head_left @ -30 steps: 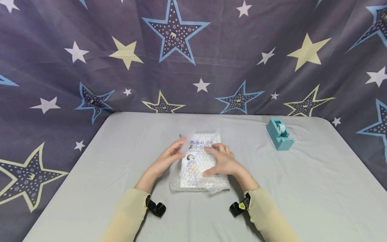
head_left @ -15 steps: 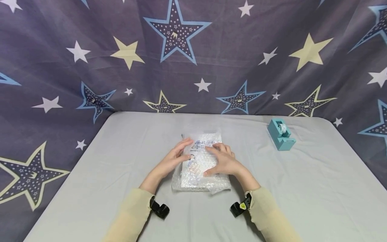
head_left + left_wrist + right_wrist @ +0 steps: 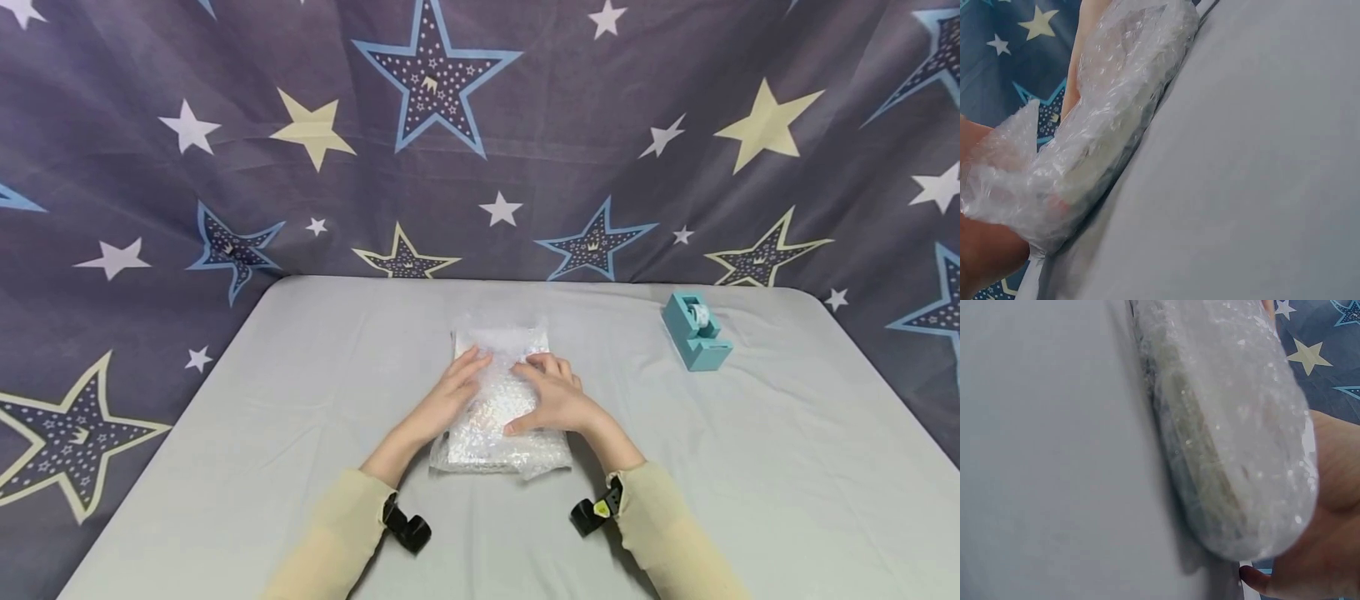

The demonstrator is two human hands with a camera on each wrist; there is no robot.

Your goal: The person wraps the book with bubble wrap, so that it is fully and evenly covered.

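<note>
A book [image 3: 1194, 434] lies flat at the middle of the table under bubble wrap [image 3: 491, 433]; its page edges show through the film in the right wrist view. In the head view the layers over the cover are cloudy and shiny. My left hand [image 3: 447, 402] lies over the wrap's left side, fingers extended toward the middle, touching the film. My right hand [image 3: 558, 402] rests on the right side of the package with thumb and fingers spread. Part of the wrap stands up loosely beside the left hand in the left wrist view.
A teal tape dispenser [image 3: 696, 337] with a roll of clear tape stands at the back right. The table [image 3: 247, 467] is covered with a pale grey cloth. Behind it hangs a dark curtain [image 3: 525, 108] printed with stars.
My left hand has moved rightward across the package, carrying the wrap over the book. The printed cover, readable earlier, is now veiled. My right hand has stayed in place.
</note>
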